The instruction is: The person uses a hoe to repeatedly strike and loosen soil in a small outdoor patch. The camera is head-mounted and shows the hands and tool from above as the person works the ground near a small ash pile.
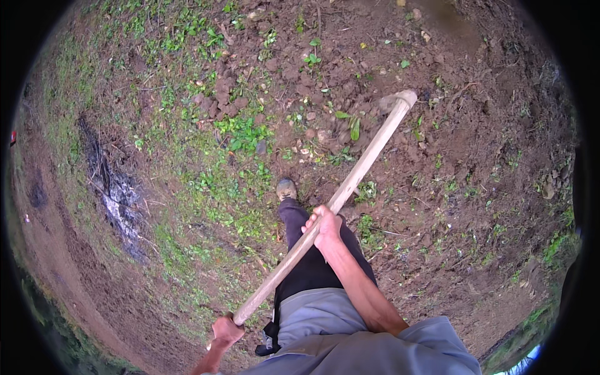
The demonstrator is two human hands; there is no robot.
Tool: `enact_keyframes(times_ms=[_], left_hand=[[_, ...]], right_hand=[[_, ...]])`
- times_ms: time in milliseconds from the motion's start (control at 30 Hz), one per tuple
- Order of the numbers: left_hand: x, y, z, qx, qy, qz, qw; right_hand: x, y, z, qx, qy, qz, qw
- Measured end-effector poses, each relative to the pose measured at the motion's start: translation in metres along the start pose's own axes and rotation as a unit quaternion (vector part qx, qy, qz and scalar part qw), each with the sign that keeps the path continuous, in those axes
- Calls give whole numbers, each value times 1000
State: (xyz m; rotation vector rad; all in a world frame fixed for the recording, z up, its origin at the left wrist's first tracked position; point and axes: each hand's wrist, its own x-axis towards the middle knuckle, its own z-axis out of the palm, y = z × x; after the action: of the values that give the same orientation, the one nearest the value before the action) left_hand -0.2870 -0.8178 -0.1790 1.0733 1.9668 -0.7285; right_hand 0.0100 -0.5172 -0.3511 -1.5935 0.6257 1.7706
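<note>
A long wooden-handled hoe (361, 171) slants across my body, its far end up and to the right. My right hand (326, 226) is wrapped around the middle of the handle, in front of my thighs. Lower left, my left hand (227, 329) grips the handle near its butt end. The hoe's head (398, 97) is over the brown soil (450, 154) ahead of me; its blade is blurred and hard to make out. Whether it touches the ground I cannot tell. Some green leaves (355, 127) lie just left of the handle's upper part.
Low green weeds (243, 133) grow left of centre, beside dark clods (225, 101). My shoe (286, 188) is planted near the middle. Farther left lies a patch of grey ash and charred sticks (119, 201). Small stones (323, 136) dot the soil.
</note>
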Motion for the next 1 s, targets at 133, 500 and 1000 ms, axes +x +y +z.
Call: enact_keyframes(times_ms=[133,500,1000], left_hand=[[7,-10,18,-13,-24,58,998],[201,176,-1,-140,137,286,938],[101,22,33,38,66,148,986]], right_hand=[[-20,-3,-2,-23,46,-13,999],[-158,-166,59,2,-10,-458,889],[68,-43,-8,63,17,-128,990]])
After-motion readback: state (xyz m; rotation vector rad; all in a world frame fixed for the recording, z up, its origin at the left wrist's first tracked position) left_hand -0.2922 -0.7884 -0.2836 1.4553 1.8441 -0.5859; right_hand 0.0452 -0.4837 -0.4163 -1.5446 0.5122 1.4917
